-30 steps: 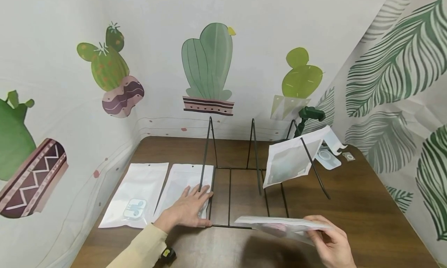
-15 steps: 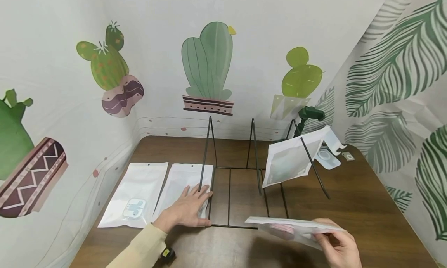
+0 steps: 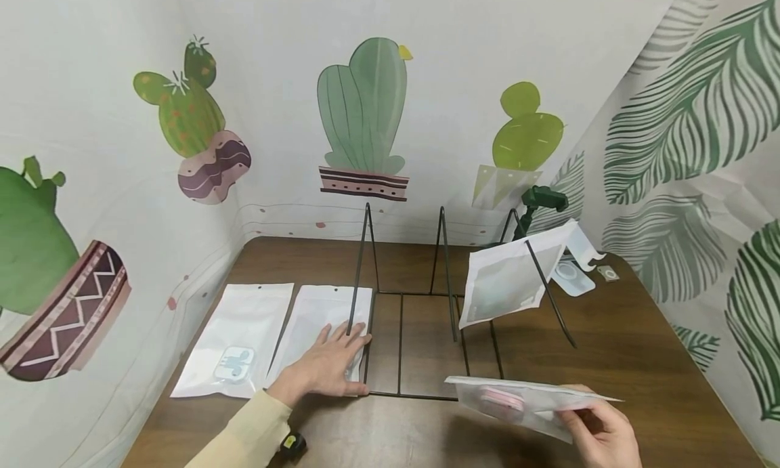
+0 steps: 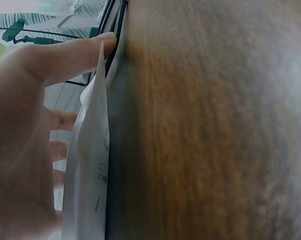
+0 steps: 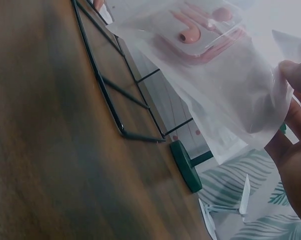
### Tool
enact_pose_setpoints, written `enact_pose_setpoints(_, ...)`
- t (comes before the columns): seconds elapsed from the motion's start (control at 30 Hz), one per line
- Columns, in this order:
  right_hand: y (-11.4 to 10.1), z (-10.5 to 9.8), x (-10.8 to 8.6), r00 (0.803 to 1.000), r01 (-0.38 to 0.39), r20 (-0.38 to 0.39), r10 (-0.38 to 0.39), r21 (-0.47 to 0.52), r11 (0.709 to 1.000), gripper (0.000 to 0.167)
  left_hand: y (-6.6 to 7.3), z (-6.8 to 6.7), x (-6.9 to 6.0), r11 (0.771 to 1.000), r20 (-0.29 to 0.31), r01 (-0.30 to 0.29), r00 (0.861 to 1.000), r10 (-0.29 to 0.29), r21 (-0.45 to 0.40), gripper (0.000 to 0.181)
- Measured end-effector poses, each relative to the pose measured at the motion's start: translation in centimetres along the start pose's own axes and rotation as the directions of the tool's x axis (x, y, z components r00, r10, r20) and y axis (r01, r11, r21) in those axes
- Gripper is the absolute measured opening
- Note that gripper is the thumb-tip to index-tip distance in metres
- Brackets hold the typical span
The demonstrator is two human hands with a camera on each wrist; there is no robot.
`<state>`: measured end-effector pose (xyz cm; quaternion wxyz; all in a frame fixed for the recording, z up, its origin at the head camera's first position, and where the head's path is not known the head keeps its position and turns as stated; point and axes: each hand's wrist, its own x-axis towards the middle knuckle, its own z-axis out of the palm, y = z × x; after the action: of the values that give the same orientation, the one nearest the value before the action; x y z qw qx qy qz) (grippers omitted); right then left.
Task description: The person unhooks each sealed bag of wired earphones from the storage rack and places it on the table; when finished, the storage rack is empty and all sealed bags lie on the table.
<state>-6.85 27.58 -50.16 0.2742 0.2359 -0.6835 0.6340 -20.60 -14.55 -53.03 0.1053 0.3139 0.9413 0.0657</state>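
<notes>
My left hand (image 3: 326,363) rests with spread fingers on a white zip pouch (image 3: 323,305) and the left edge of a black wire rack (image 3: 400,346). To its left lies another white pouch (image 3: 244,319) with pale blue earphones (image 3: 234,364) in it. My right hand (image 3: 606,431) pinches one end of a clear-fronted pouch (image 3: 539,403), held nearly flat above the table in front of the rack. Pink earphones (image 5: 189,35) show through its clear face in the right wrist view. A further pouch (image 3: 506,285) leans in the rack's right side.
A dark green stand (image 3: 542,198) and a pale blue phone-stand-like piece (image 3: 573,278) are behind the rack at right. A small square tag (image 3: 608,273) lies beside them. A small black object (image 3: 294,445) sits by my left wrist. Upright wire dividers (image 3: 445,271) rise from the rack.
My right hand has moved a little to the right with the pouch, whose clear side with the pink earphones shows more. My left hand has stayed where it was.
</notes>
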Motion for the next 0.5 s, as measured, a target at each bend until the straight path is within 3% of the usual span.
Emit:
enact_pose_setpoints(0.13, -0.4, -0.1, -0.3, 0.991, -0.121, -0.08, 0.11, -0.146, 0.982, 0.049, 0.0, -0.1, 0.0, 1.0, -0.001, -0.003, 1.0, 0.003, 0.003, 0.099)
enact_pose_setpoints(0.3, -1.1, -0.4, -0.3, 0.951, -0.291, -0.19, 0.245, -0.271, 0.918, 0.053, 0.0, -0.1, 0.0, 1.0, -0.004, -0.005, 1.0, 0.005, 0.005, 0.099)
enact_pose_setpoints(0.5, -0.9, -1.3, -0.5, 0.939, -0.327, -0.196, 0.281, -0.268, 0.906, 0.054, 0.0, -0.1, 0.0, 1.0, -0.01, -0.009, 1.0, 0.009, 0.002, 0.099)
